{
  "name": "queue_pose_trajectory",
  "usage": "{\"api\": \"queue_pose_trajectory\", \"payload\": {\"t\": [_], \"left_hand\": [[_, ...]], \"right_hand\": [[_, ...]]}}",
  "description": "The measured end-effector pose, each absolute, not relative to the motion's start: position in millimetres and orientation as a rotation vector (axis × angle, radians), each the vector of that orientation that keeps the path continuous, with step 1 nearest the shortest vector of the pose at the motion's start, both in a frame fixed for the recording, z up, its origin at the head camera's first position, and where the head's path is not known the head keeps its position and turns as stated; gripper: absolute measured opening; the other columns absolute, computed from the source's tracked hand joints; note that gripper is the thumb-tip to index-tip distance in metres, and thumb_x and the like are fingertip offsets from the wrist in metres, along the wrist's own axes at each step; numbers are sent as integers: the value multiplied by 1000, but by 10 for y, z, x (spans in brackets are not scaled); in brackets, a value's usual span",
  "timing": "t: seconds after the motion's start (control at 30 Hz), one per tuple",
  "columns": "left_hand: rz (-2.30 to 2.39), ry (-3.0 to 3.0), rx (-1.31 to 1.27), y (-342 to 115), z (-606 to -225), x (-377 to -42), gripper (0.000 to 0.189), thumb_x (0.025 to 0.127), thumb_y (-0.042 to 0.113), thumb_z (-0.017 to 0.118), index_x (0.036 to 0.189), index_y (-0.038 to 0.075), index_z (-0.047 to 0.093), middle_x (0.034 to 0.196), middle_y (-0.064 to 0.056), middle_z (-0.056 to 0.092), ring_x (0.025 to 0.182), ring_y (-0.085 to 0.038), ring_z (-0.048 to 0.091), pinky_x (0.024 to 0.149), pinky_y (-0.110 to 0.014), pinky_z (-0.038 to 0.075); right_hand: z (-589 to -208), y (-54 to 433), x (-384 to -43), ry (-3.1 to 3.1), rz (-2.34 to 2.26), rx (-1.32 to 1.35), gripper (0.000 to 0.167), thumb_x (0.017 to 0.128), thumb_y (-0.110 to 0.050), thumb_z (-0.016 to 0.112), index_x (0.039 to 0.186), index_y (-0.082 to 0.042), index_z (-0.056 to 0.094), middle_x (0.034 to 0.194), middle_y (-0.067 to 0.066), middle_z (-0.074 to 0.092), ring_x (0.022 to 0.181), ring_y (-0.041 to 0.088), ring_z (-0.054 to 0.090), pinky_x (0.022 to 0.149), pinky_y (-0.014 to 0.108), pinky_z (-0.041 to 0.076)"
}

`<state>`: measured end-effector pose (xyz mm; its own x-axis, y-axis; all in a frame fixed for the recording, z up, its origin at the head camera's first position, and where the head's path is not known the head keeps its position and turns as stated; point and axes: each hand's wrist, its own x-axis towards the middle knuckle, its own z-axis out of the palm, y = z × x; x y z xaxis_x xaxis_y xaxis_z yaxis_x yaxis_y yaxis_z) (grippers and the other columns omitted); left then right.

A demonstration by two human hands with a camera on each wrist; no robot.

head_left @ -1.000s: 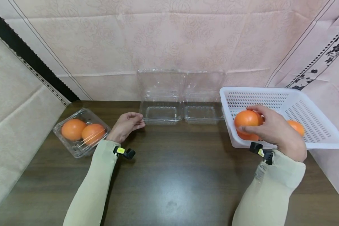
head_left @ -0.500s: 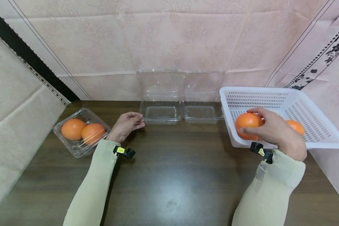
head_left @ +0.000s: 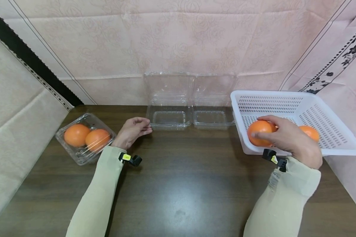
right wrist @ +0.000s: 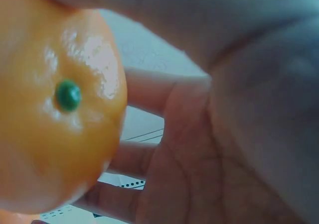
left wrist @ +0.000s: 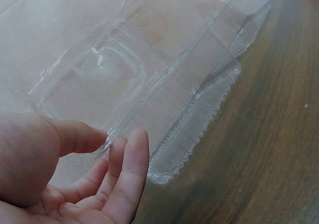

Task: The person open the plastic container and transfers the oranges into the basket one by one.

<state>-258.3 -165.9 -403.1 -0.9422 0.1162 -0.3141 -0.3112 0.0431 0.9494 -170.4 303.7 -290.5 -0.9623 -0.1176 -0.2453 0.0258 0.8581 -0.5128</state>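
Orange (head_left: 259,132), glossy and round, sinks lower at nine o'clock in the white perforated plastic basket (head_left: 268,104), right hand (head_left: 292,138) fingers wrapped round it, lift-out seemingly still ahead, left hand (head_left: 132,131) pinching the clear plastic box (head_left: 169,118)!

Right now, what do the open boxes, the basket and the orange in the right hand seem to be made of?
Open boxes: likely thin plastic, clear and glossy; see-through with bright glints.
Basket: probably plastic, white and smooth, with perforated sides.
Orange in the right hand: real peel or moulded plastic, I can't tell; shiny, dimpled, with a smooth green stem button.
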Motion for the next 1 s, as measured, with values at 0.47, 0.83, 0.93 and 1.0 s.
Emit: {"api": "queue_pose_trajectory", "payload": {"t": [0.47,0.83,0.93,1.0], "left_hand": [[1959,2028,-183,-1669,-4051,-2590,48,107,18,53,146,-7,40,129,-18,53,101,-13,63,97,-24,60],[1953,2034,-193,-1659,-4051,-2589,48,107,19,53,146,-7,40,129,-18,53,101,-13,62,98,-24,59],[1949,2038,-194,-1658,-4054,-2593,48,107,19,53,146,-7,40,129,-18,53,102,-14,62,99,-25,59],[1949,2039,-193,-1656,-4053,-2596,48,107,19,53,146,-7,40,129,-18,53,102,-14,62,99,-25,59]], "right_hand": [[-2978,2997,-1760,2699,-777,-26,69,90,-39,77,149,-20,46,134,17,54,114,36,51,78,35,47],[-2998,2984,-1778,2664,-767,25,62,93,-41,71,148,-23,48,131,19,52,112,36,49,72,36,47],[-3004,2995,-1783,2664,-752,17,56,95,-38,69,146,-23,50,129,18,53,110,35,50,71,34,48],[-3007,3015,-1788,2657,-750,11,57,97,-36,67,148,-20,49,132,20,52,111,36,49,72,34,48]]}}
